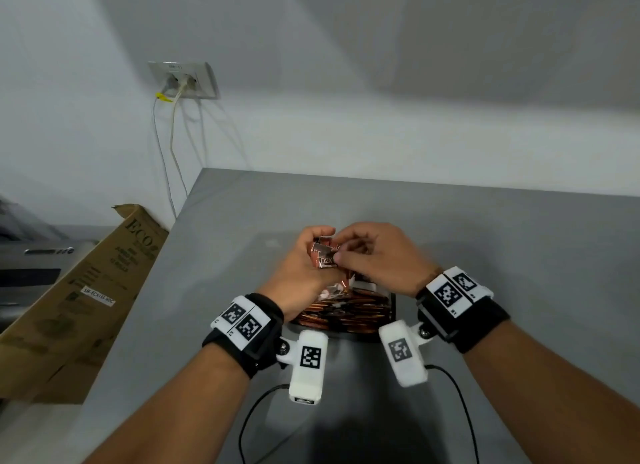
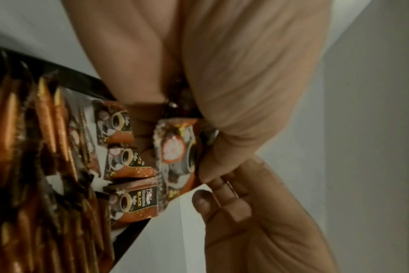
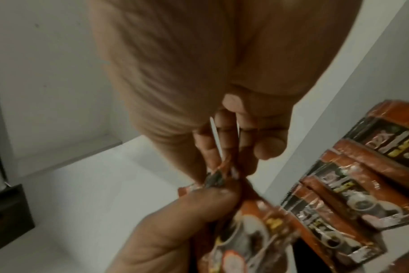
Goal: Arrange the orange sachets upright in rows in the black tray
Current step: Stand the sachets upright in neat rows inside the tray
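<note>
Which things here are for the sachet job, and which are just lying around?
For the job:
orange sachets, held by the left hand and right hand
sachets standing in rows
black tray

Just lying about:
cardboard box
wall socket
grey table

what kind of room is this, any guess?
Probably an office or back room, not a kitchen: a bare grey table against a plain white wall, a wall socket with cables plugged in, and a cardboard box leaning beside what may be a printer.

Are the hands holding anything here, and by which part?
Both hands hold orange sachets above the black tray: left hand grips the bunch; right hand pinches one sachet's top edge.
</note>
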A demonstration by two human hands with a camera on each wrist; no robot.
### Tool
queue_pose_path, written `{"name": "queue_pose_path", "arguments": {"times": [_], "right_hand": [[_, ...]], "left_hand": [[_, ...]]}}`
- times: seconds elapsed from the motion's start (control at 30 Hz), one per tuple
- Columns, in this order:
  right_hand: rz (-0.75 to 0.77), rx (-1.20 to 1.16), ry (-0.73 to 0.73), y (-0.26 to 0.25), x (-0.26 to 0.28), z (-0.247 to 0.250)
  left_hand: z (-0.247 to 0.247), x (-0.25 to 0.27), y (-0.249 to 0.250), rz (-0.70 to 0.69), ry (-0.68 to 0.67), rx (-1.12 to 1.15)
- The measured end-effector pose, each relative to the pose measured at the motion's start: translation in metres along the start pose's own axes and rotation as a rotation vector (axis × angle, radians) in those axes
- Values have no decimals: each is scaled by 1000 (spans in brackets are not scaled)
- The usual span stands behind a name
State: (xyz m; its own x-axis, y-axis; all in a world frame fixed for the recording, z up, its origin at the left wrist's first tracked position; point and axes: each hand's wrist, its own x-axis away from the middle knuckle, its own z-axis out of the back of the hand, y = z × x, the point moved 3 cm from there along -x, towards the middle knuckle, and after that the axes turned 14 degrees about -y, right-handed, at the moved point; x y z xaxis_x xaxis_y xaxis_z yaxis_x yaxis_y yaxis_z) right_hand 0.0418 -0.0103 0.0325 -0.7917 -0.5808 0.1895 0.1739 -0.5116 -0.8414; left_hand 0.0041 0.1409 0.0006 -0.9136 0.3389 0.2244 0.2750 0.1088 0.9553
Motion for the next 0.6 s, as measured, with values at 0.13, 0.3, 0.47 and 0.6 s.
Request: {"name": "queue_pose_path", "arguments": {"times": [0.13,0.3,0.47,0.6], "right_hand": [[-38,75,44,-2,-5,9],[-203,236,92,25,-16,24],[-311,314,55,50,-38,7],[-345,361,43,55,-48,-6]], "left_hand": [[3,-4,1,18,77,-17],[35,7,-7,69,316,-64],[50,22,-16,95,332,-87],[60,31,-22,92,352,-72]]}}
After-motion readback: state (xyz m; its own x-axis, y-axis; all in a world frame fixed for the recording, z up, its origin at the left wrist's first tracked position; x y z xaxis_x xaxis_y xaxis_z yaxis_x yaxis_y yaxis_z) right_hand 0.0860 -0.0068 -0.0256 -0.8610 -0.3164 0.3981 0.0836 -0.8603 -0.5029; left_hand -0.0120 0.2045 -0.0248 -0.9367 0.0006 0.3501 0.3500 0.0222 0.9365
